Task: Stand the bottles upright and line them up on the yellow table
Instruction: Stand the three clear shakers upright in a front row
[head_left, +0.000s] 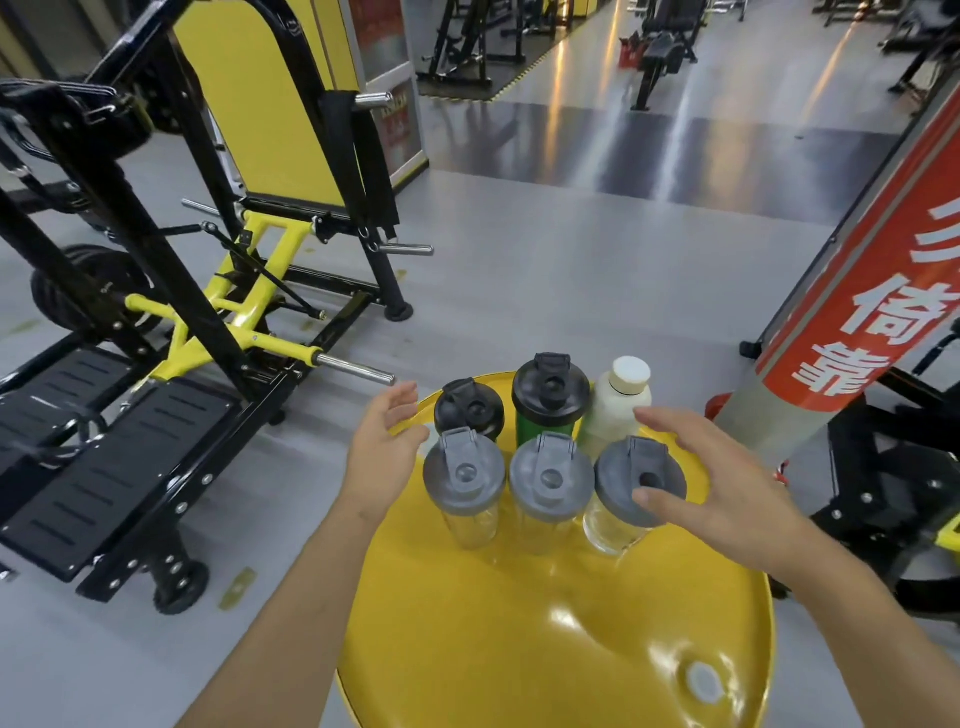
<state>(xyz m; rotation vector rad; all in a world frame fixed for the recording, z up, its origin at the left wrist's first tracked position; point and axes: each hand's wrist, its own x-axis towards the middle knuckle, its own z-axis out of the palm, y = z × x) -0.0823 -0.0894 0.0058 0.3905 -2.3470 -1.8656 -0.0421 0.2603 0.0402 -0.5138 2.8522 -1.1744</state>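
Several bottles stand upright in two rows on the round yellow table (545, 639). The back row holds a black bottle (468, 408), a green bottle with a black lid (549, 395) and a white bottle (621, 408). In front stand three clear shakers with grey lids: left (464, 475), middle (550, 480), right (636, 480). My left hand (387, 447) is open just left of the left shaker, holding nothing. My right hand (717, 478) is open with fingers spread, its thumb over the right shaker's lid edge; I cannot tell whether it touches.
A black and yellow gym machine (171, 291) stands on the grey floor to the left. A pillar with a red banner (852, 312) rises to the right of the table, with dark equipment (893, 493) at its base.
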